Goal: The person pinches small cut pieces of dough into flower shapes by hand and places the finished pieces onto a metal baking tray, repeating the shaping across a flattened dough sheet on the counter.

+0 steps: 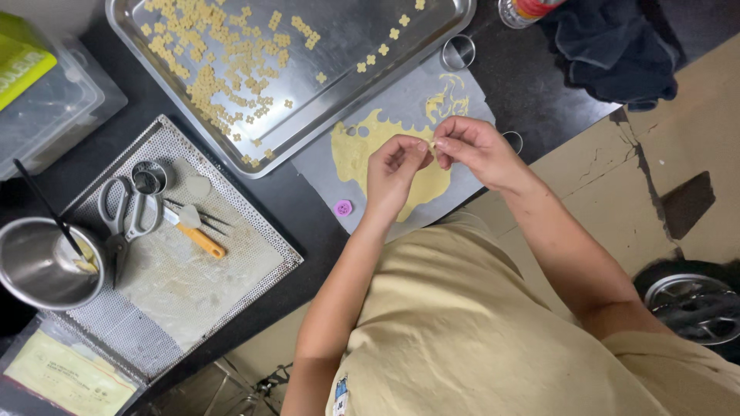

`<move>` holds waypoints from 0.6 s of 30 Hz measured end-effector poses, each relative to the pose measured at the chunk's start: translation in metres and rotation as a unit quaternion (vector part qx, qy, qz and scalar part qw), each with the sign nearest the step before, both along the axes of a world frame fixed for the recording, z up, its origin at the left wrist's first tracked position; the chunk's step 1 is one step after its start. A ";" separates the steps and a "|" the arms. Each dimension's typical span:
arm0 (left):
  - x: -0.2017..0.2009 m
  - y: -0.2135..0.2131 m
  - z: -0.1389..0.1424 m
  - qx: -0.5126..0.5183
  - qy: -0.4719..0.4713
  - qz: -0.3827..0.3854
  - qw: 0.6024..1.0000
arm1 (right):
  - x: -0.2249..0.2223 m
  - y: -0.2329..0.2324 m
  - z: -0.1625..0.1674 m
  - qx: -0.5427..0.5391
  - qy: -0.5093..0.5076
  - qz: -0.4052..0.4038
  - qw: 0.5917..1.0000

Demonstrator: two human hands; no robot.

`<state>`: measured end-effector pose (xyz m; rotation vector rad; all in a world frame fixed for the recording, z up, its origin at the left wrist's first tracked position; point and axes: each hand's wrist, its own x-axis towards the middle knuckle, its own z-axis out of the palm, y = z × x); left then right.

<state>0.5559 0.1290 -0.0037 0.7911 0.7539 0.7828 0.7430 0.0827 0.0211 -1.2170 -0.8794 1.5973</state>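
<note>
My left hand [393, 171] and my right hand [472, 148] meet fingertip to fingertip, pinching a tiny piece of yellow dough [432, 145] between them. They hover above a rolled yellow dough sheet [356, 150] with small holes cut in it, lying on a grey mat [324, 173]. A small purple cutter [343, 207] sits on the mat just left of my left wrist. The large steel tray [362, 31] beyond the mat holds several small flower-shaped dough cutouts [223, 54].
A round metal ring [458, 52] stands beside the tray, another ring [514, 141] by my right hand. At left, a perforated tray [231, 270] carries scissors [127, 219], an orange-handled tool [199, 235] and a metal cup [148, 179]. Steel bowl [31, 266], plastic box [46, 108], dark cloth [609, 46].
</note>
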 end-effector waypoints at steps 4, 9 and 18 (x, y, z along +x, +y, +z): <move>0.003 -0.001 -0.003 -0.034 0.015 0.023 0.999 | 0.000 -0.002 -0.013 0.004 0.028 -0.035 0.999; 0.007 0.000 -0.004 -0.033 0.043 0.038 0.998 | -0.003 0.002 -0.032 0.041 0.015 -0.041 0.998; 0.025 0.012 -0.045 -0.101 -0.011 0.051 0.993 | 0.019 -0.006 -0.019 0.077 -0.213 -0.091 0.970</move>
